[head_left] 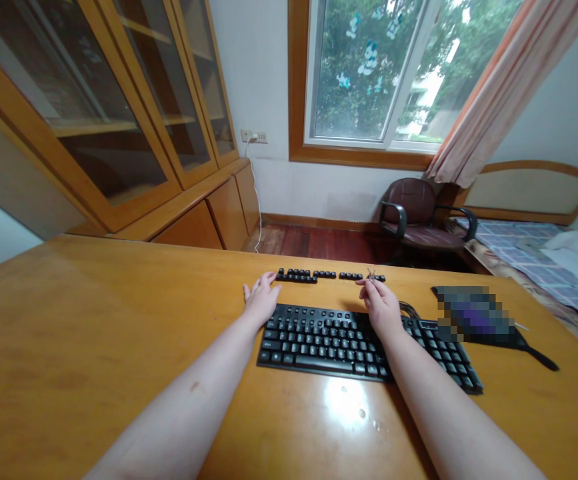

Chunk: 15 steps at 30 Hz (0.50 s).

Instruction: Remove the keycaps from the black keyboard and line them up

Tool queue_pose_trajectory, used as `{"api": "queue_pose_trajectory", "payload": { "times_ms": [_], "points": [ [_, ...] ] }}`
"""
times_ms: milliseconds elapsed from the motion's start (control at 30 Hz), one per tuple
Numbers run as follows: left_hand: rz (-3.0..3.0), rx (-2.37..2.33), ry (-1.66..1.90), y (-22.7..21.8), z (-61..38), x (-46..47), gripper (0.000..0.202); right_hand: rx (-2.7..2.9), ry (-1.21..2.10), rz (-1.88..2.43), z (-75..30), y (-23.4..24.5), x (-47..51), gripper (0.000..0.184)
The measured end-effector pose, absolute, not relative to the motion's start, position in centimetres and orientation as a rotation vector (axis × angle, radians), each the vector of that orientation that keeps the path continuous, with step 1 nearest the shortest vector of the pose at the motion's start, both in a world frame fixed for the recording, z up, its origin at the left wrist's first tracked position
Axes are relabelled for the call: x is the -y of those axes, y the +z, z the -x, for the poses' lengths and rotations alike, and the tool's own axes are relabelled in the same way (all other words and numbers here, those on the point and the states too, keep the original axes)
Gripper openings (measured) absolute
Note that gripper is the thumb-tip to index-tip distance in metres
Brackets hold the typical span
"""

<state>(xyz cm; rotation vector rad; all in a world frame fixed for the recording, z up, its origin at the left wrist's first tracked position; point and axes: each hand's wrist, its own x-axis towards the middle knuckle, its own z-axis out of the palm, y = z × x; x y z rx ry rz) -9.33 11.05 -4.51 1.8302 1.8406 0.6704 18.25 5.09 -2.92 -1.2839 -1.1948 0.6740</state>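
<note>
Head view. Black keyboard (329, 340) flat on wooden table (93, 333), near centre. Left hand (261, 301) released, fingers spread, resting on table just past keyboard's far-left corner. Right hand (381, 305) over keyboard's far edge, fingertips pinched on small wire tool (371, 273). Row of loose keycaps (296, 275) lined up just far of both hands; tool at right end of row, touching or not, cannot tell. Glass-door cabinet (119, 133) far left, shelves inside, contents unreadable behind glass.

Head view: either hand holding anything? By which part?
Right hand pinches a small thin tool by its lower end; too small to identify. Left hand holds nothing, lying flat on the table beside the keyboard.
</note>
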Motion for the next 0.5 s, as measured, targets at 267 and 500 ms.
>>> {"api": "queue_pose_trajectory", "payload": {
  "times_ms": [267,500],
  "points": [
    [-1.829,-1.844,0.663,-4.38,9.2,-11.03,0.041,1.252,0.646,1.31,-18.12,-2.7,-4.92,0.045],
    [-1.825,-1.839,0.658,-4.3,9.21,-10.95,0.04,1.297,0.61,1.335,-18.09,-2.69,-4.97,0.042]
  ]
}}
